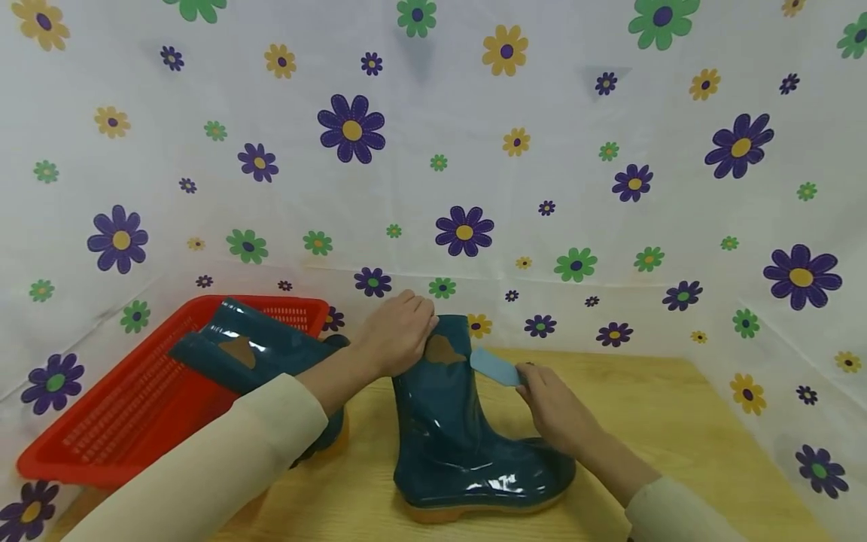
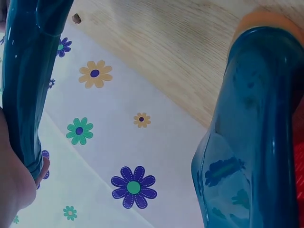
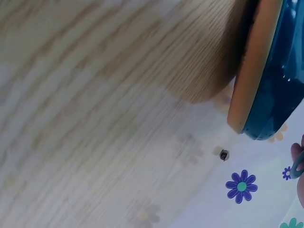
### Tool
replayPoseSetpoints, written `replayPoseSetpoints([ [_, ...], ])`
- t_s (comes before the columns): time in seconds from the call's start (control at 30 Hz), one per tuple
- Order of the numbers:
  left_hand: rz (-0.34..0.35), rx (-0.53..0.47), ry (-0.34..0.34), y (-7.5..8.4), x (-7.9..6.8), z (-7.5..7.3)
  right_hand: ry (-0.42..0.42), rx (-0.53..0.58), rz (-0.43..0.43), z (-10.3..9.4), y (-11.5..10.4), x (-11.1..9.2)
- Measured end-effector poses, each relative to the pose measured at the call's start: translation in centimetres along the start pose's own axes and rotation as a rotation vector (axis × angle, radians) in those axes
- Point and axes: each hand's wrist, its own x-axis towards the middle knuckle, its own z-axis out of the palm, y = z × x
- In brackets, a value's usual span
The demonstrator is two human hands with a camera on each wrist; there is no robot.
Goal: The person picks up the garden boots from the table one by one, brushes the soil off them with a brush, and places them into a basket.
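Standing upright, a boot shaft (image 1: 436, 406) rises between both hands (image 1: 398, 335) (image 1: 557, 410).

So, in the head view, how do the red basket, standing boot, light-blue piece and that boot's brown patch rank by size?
1. Red basket, by its outline; it is partly hidden.
2. Standing boot.
3. Light-blue piece and brown patch: they look close in size, so unranked.

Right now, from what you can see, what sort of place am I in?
Probably an indoor work booth, though nothing beyond it shows: flower-print sheeting rises behind and on both sides of a wood-grain tabletop, where a teal rain boot stands.
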Motion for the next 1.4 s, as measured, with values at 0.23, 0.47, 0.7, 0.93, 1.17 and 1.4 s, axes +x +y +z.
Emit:
replayPoseSetpoints([
  [0.23, 0.018, -0.034, 0.060, 0.3, -0.3, 0.0, -0.015, 0.043, -0.049, 0.5, 0.4, 0.3],
  [0.47, 0.023, -0.063, 0.074, 0.2, -0.7, 0.0, -0.001, 0.099, -0.115, 0.3, 0.0, 0.9],
  [0.7, 0.045, -0.075, 0.119, 0.4, -0.4, 0.1, 0.054, 0.082, -0.109, 0.2, 1.6, 0.6],
  [0.93, 0.069, -0.058, 0.148, 0.7, -0.6, 0.5, -0.034, 0.130, -0.174, 0.2, 0.3, 0.9],
  [1.17, 0.070, -0.049, 0.164, 0.7, -0.5, 0.2, 0.065, 0.077, -0.239, -0.5, 0.7, 1.0],
  [1.4, 0.080, -0.056, 0.161, 0.7, -0.4, 0.1, 0.096, 0.058, -0.246, -0.7, 1.0, 1.0],
])
